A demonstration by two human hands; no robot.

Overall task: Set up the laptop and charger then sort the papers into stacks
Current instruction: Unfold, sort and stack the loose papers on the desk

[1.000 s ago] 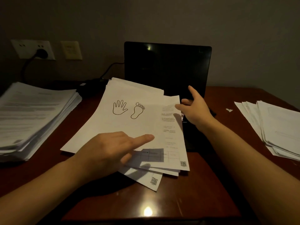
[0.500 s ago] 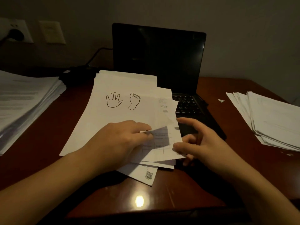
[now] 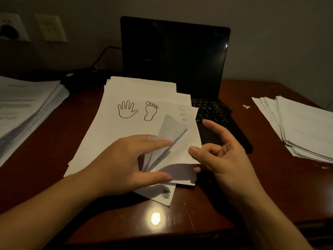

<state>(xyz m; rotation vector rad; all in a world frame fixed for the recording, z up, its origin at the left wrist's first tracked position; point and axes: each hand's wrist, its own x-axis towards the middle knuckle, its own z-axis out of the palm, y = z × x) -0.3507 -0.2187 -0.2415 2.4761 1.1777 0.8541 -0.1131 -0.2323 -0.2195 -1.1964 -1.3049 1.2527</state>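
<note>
Three paper piles lie on the table (image 3: 207, 212). The middle pile (image 3: 115, 134), topped with hand and foot outlines, sits near, before the open laptop (image 3: 174, 56). The left grip (image 3: 122, 161) is released, straight fingers fanning its right corner. The right grip (image 3: 228, 159) pinches the lifted sheet (image 3: 173, 129). A left stack (image 3: 27, 109) and a right stack (image 3: 302, 127) flank them.

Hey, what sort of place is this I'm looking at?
Probably a home office or study, dimly lit: an open laptop on a dark wooden desk, a thick paper stack at its left, a thinner stack at its right, and a plugged wall outlet behind.
</note>
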